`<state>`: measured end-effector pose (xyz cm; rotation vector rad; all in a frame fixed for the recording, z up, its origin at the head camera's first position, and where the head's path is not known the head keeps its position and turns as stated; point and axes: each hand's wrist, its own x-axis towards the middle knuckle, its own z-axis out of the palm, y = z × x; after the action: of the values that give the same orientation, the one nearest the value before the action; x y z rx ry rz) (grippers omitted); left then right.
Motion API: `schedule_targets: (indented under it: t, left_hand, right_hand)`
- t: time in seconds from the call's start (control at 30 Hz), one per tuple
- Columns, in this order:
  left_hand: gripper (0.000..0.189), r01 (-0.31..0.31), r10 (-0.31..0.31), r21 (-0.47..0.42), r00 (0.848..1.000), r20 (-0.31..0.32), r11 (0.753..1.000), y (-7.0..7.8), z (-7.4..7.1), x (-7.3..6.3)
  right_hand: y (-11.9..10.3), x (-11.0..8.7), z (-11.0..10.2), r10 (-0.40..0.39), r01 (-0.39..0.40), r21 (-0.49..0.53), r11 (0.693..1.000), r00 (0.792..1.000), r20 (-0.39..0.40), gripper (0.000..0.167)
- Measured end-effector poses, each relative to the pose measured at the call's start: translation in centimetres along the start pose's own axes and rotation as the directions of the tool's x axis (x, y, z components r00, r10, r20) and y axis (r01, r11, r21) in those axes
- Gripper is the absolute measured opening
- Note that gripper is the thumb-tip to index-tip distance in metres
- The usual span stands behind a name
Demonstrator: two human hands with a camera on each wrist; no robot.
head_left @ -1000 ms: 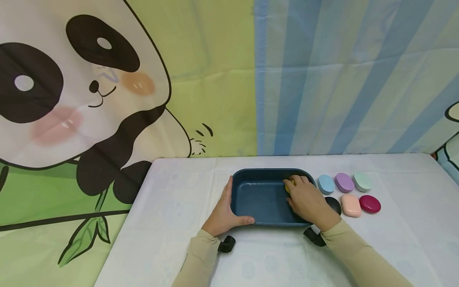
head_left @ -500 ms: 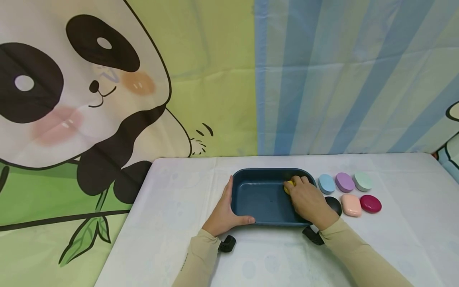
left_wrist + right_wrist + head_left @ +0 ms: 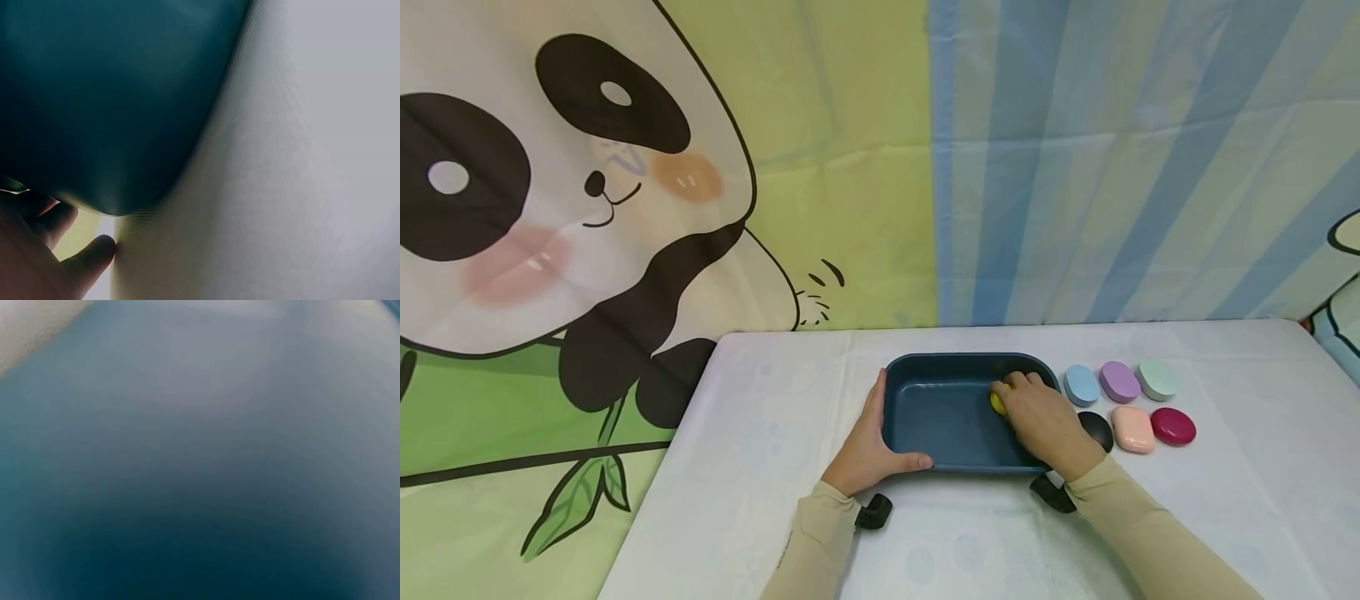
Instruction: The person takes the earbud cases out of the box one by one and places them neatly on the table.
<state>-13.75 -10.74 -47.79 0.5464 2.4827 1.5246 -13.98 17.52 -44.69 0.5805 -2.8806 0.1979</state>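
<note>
A dark blue rectangular basin (image 3: 955, 417) stands on the white-covered table. My left hand (image 3: 865, 450) rests against its left side, fingers straight along the outer wall and thumb on the front rim. In the left wrist view, fingertips (image 3: 94, 256) show close to a corner of the basin. Inside the basin, toward the right, my right hand (image 3: 1041, 417) reaches over the near right side and pinches a small yellow rounded piece (image 3: 997, 403), mostly hidden by the fingers. The right wrist view shows only a blurred blue-grey surface.
Right of the basin lie small rounded pieces: light blue (image 3: 1082, 385), purple (image 3: 1119, 382) and mint (image 3: 1156, 380) behind, black (image 3: 1097, 431), peach (image 3: 1132, 429) and crimson (image 3: 1173, 426) in front. A panda-print cloth (image 3: 850, 167) hangs behind the table.
My right hand has shifted very slightly within the basin, still pinching the yellow piece. My left hand and the basin stay in place.
</note>
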Motion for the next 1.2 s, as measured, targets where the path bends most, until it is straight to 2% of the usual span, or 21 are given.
schedule_targets:
  t: [0.23, 0.6, 1.2]
  left_hand:
    - [0.138, 0.000, 0.000, -0.009, 1.000, -0.005, 1.000, -0.1, 0.0, -0.1]
    - [0.137, 0.013, -0.013, -0.005, 1.000, 0.000, 1.000, -0.3, 0.0, 0.0]
    - [0.139, -0.005, 0.005, 0.003, 1.000, -0.007, 1.000, 0.0, 0.1, -0.1]
  right_hand:
    - [0.0, -0.1, -0.1, -0.019, 0.021, 0.055, 0.998, 0.999, -0.042, 0.028]
    - [0.1, -0.5, -0.6, -0.010, 0.015, 0.108, 0.994, 0.998, -0.054, 0.036]
    - [-0.1, -2.1, -2.9, 0.021, -0.009, 0.184, 0.983, 0.998, -0.067, 0.040]
